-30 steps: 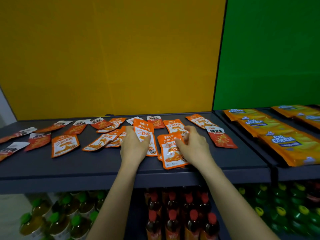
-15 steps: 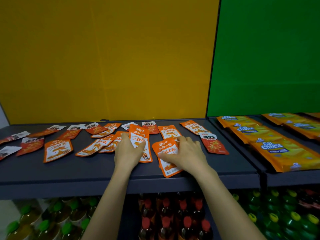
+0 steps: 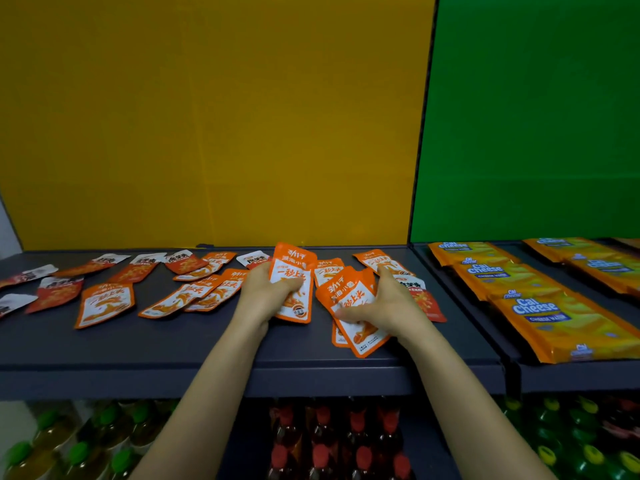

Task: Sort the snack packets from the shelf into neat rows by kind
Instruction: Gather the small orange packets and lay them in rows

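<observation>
My left hand [image 3: 263, 294] gripped an orange packet [image 3: 294, 271], fingers curled over its face. My right hand [image 3: 388, 304], just beside it, pinched a small stack of orange packets [image 3: 346, 296] low on the shelf [image 3: 173, 344]. Loose packets [image 3: 104, 303] lay scattered left of my left hand; a red packet [image 3: 431, 306] lay just right of my right.
</observation>
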Available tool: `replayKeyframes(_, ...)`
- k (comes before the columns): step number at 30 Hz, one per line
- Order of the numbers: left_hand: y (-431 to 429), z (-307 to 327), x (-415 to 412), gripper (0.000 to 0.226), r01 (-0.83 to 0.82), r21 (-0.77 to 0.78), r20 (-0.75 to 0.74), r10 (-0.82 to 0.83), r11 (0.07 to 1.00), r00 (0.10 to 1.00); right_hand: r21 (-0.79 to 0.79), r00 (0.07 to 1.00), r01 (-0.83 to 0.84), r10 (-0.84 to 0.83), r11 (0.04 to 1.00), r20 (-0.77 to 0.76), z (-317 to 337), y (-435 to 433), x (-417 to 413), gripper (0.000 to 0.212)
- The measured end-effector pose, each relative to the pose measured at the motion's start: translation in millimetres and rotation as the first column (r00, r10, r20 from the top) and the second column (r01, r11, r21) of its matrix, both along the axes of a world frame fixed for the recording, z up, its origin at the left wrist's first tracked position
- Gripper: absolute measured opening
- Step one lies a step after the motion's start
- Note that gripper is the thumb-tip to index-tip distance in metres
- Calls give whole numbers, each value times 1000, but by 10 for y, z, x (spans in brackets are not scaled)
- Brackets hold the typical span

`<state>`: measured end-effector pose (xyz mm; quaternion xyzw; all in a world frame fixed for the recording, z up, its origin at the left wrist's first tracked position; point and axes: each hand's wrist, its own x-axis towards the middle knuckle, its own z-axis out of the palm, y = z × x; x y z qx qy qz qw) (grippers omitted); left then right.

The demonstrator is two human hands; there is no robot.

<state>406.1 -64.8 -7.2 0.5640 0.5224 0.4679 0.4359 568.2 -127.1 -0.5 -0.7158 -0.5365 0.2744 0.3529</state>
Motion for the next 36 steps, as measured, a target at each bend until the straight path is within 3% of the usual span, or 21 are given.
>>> replayKeyframes(2,66,77,153,12,17,1,21,-17,1000,1000,42,1000,-12,12,999,0,46,-2,78,48)
replayKeyframes(4,162,125,314,9,27,1,24,-27,1000,999,104,1000,4,-3,995,-8,154,23,200,29)
replayKeyframes(7,372,111,569,14,8,-18,-52,-9,1000,999,196,995,90,-97,976,25,415,122,451,29)
replayKeyframes(9,500,82,716,6,-23,-7,-191,22,1000,981,215,993,107,-115,971,25,576,220,629,29)
replayKeyframes(13,618,-24,873,46,-76,6,-534,67,997,843,119,997,70,-72,990,10,626,510,868,32)
replayKeyframes(16,637,-95,900,60,-110,62,-662,123,992,740,43,997,76,-76,996,-17,555,708,942,42)
replayKeyframes(22,713,-128,890,73,-99,76,-652,124,992,748,-76,993,67,-74,995,-94,388,1016,982,48)
replayKeyframes(27,758,-76,852,94,-97,-2,-528,81,995,846,-182,998,46,-38,982,50,336,1197,973,63)
replayKeyframes(32,774,-13,836,109,-83,-83,-493,31,993,870,-260,986,6,37,966,160,320,1272,913,52)
replayKeyframes(36,788,-7,815,113,-83,-103,-461,26,991,887,-222,994,-6,30,975,107,297,1350,870,40)
